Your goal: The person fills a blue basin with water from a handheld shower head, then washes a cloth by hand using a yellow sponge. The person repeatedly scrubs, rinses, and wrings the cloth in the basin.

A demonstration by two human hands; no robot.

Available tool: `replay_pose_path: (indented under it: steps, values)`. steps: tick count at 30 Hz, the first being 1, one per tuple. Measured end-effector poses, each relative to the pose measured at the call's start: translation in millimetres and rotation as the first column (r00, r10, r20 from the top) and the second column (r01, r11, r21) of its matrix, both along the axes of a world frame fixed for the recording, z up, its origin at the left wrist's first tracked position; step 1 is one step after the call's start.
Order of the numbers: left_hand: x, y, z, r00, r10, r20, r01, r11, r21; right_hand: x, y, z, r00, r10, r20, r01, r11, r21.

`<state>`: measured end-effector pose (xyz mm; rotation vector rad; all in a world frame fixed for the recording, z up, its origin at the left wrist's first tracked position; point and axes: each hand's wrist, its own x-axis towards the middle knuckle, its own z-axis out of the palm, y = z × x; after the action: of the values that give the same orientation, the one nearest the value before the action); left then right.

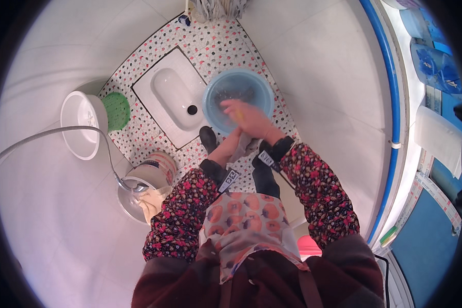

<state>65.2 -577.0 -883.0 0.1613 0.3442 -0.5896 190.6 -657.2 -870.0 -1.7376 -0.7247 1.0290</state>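
Observation:
Before me on the floor stands a light blue plastic basin (268,90) with cloudy water and something dark in it, too blurred to name. My right hand (252,118) is over the basin's near rim, fingers toward the water and blurred. A small yellowish patch shows at its fingers; what it is I cannot tell. My left hand (235,134) crosses underneath and is mostly hidden by the right one. A pale, thin sheet-like thing (244,147) hangs just below both hands; which hand has hold of it, if either, is not clear.
A white squat toilet (169,92) lies left of the basin. Further left are a green basket (117,111), a white basin (96,144), a shower hose (61,131), a bucket (163,163) and a metal bowl (129,204) with cloth. A mop head (219,8) is at the far wall.

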Motion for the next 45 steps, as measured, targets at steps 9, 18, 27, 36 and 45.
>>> replay_pose_path:
  steps: [9, 18, 27, 36, 45]
  values:
    - [16, -6, 29, 0.977, 0.166, -0.135, -0.104, 0.919, 0.381, 1, -6, 13, 0.932, -0.326, 0.158, 0.28, 0.925, 0.256]
    - [17, -8, 27, 0.874, 0.409, 0.264, -0.485, 0.769, 0.417, -11, 4, 26, 0.956, -0.23, 0.18, 0.215, 0.971, 0.1]
    - [8, -1, 41, 0.922, 0.249, 0.297, -0.385, 0.509, 0.77, -24, 0, -20, 0.832, -0.528, 0.169, 0.524, 0.849, 0.07]
    - [14, 4, 7, 0.672, 0.709, 0.215, -0.722, 0.691, -0.022, -43, -60, -38, 0.256, -0.64, -0.724, 0.682, 0.65, -0.334]
    - [-21, 19, -16, 0.911, 0.242, 0.333, -0.404, 0.369, 0.837, -41, -31, -19, 0.393, -0.778, -0.491, 0.782, 0.563, -0.267]
